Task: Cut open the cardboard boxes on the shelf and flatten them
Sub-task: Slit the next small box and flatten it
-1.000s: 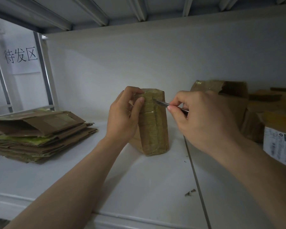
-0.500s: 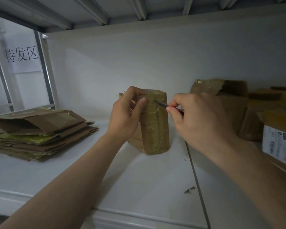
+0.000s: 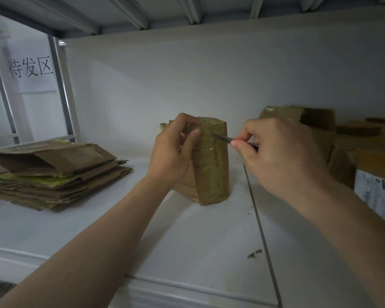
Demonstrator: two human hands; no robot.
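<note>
Little has shifted: left hand (image 3: 171,156) grips taped box (image 3: 211,174), right hand (image 3: 280,156) pinches blade (image 3: 222,138); sign (image 3: 31,68) reads 待发区.

a warehouse stockroom: white metal shelf (image 3: 198,241), stacked flattened cardboard (image 3: 53,174), a labelled parcel (image 3: 376,192), a printed sign (image 3: 31,70).

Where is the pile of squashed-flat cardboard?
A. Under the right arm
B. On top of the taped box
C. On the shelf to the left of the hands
C: the pile of flattened cardboard lies on the shelf, left of the left hand gripping the taped box.
</note>
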